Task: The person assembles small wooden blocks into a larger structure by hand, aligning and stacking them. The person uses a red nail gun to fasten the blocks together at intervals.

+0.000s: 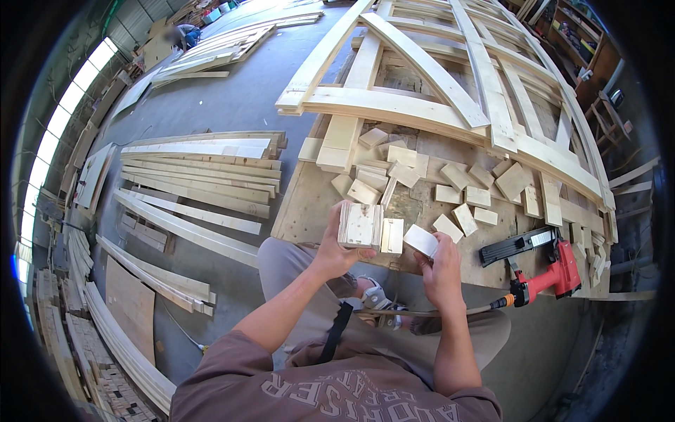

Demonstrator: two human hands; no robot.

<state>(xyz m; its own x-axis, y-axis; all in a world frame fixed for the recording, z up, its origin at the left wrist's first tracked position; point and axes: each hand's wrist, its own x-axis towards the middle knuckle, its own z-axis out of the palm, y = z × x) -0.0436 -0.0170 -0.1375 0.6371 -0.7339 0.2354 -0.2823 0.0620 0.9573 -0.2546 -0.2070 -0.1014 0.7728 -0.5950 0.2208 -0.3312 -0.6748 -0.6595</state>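
Blk stack (361, 225) betw L hand (333, 251) thumb/fingers, lone blk (420, 240) in R hand (443, 272) pinch

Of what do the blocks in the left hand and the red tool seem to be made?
Blocks: apparently bare wood; pale tan, with dark spots like knots.
Red tool: perhaps painted metal or plastic; its smooth red body leaves this open.
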